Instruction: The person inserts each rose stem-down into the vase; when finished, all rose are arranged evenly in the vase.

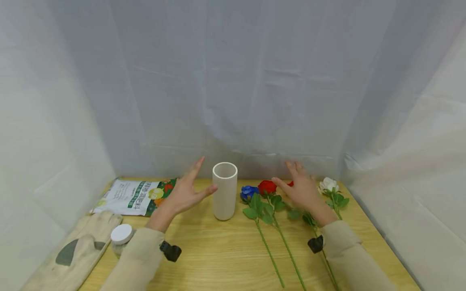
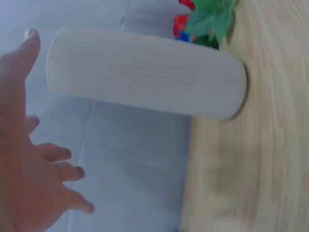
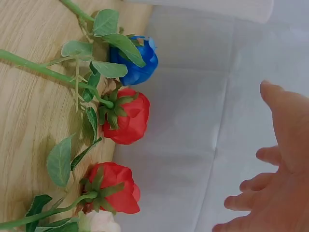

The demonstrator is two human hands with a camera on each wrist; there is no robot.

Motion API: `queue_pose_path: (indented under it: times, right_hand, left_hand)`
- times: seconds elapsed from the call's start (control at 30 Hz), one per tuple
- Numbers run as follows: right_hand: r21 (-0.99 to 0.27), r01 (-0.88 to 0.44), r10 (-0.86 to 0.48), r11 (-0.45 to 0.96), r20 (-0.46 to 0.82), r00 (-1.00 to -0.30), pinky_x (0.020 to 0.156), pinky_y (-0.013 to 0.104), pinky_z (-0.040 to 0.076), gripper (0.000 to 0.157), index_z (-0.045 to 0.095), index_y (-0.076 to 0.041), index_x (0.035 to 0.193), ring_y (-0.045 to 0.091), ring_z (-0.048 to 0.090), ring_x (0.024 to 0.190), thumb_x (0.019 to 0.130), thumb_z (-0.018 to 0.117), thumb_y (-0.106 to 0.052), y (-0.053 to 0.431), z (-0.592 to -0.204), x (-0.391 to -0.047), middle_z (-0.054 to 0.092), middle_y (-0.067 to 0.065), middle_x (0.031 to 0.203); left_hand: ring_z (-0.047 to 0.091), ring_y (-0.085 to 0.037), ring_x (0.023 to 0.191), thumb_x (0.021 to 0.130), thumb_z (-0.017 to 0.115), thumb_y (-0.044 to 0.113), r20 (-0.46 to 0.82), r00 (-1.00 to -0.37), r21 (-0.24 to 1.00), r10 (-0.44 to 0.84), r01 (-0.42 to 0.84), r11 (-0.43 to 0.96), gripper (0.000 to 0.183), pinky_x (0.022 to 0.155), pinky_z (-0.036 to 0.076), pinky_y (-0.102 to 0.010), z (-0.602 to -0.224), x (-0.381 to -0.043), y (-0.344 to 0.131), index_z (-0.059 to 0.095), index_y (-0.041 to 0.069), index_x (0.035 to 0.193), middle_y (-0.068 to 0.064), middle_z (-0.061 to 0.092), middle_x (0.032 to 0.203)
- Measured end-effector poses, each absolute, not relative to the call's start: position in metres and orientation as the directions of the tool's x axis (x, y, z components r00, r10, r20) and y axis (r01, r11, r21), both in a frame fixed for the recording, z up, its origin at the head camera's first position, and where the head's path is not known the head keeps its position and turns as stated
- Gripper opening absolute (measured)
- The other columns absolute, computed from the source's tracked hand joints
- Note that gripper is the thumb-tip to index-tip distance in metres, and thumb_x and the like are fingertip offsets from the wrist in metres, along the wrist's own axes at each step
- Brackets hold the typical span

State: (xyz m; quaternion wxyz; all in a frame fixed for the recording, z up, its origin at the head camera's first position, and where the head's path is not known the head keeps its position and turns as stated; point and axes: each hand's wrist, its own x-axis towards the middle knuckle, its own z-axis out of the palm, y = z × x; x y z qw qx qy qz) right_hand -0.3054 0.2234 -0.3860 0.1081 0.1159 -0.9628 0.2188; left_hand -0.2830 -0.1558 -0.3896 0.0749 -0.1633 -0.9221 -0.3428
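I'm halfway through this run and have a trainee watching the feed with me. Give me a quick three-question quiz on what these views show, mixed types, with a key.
1. Which flower in the head view lies nearest the white cylindrical vase?
2. True or false: the left grip and the right grip are both empty.
3. Fill in the blank: in the right wrist view, ___ red roses can be seen.

Key:
1. The blue rose, just to the right of the vase.
2. True: fingers are spread on both sides, with nothing held.
3. Two.
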Motion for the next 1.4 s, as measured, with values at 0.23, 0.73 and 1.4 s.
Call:
queue_pose_path:
  times: [0.23, 0.73, 1.4]
  right_hand:
    - [-0.551, -0.252, -0.081, 0.795, 0.316, -0.945, 0.079, 0.056, 0.057, 0.083, 0.030, -0.005, 0.166, 0.034, 0.059, 0.060, 0.105, 0.060, -0.052, 0.247, -0.384, -0.301, 0.071, 0.027, 0.086]
    - [-0.718, -0.144, 0.024, 0.681, 0.218, -0.976, 0.112, 0.067, 0.045, 0.080, 0.027, -0.002, 0.166, 0.053, 0.042, 0.147, 0.108, 0.057, -0.047, 0.305, -0.395, -0.284, 0.038, 0.035, 0.162]
    - [-0.751, 0.008, 0.192, 0.660, 0.159, -0.969, 0.079, 0.018, 0.059, 0.070, 0.049, 0.007, 0.152, 0.014, 0.075, 0.106, 0.107, 0.060, -0.046, 0.367, -0.429, -0.261, 0.057, 0.030, 0.148]
  left_hand:
    - [0.043, -0.057, 0.145, 0.095, 0.064, 0.069, 0.219, -0.949, 0.695, 0.227, 0.315, 0.647, 0.103, 0.112, 0.042, -0.073, -0.395, -0.285, -0.149, 0.005, 0.034, 0.171, -0.024, 0.025, 0.172]
    - [0.037, -0.043, 0.155, 0.090, 0.083, 0.048, 0.262, -0.923, 0.832, 0.283, 0.364, 0.419, 0.110, 0.125, 0.033, -0.060, -0.404, -0.298, -0.130, 0.017, 0.013, 0.170, -0.020, 0.030, 0.171]
    - [0.063, -0.042, 0.128, 0.093, 0.082, 0.015, 0.321, -0.913, 0.874, 0.251, 0.388, 0.294, 0.085, 0.103, 0.056, -0.058, -0.411, -0.310, -0.114, 0.036, 0.013, 0.165, -0.023, 0.062, 0.145]
